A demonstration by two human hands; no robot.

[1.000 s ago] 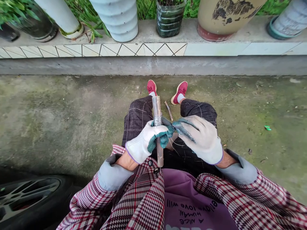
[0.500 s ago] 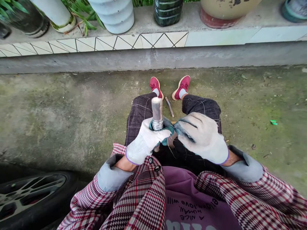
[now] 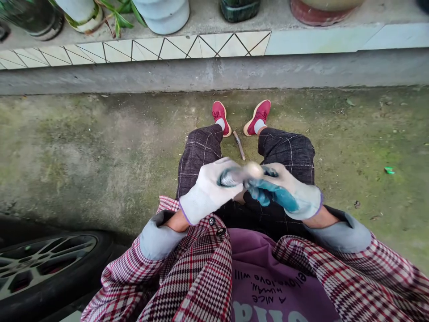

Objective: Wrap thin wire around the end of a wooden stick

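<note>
A short wooden stick (image 3: 241,174) with silvery wire wound round it lies tilted to the right in front of my lap, its pale cut end toward me and blurred by motion. My left hand (image 3: 214,181), in a white glove with a teal coated palm, is closed round its wire-wound part. My right hand (image 3: 284,190), gloved alike, has its fingers curled at the pale end, teal palm side showing. Its fingertips are partly hidden behind the stick. Another wire-wound stick (image 3: 239,145) lies on the ground between my shoes.
A tiled ledge (image 3: 228,44) runs across the front, bearing a white pot (image 3: 162,15), a dark green container (image 3: 239,10) and other planters. A car wheel (image 3: 47,268) stands at lower left. A green scrap (image 3: 389,170) lies on the concrete ground (image 3: 134,147) to the right.
The stick has swung from upright to tilted rightward in my left hand. My right hand has turned from back up to palm side showing, and now meets the stick's end.
</note>
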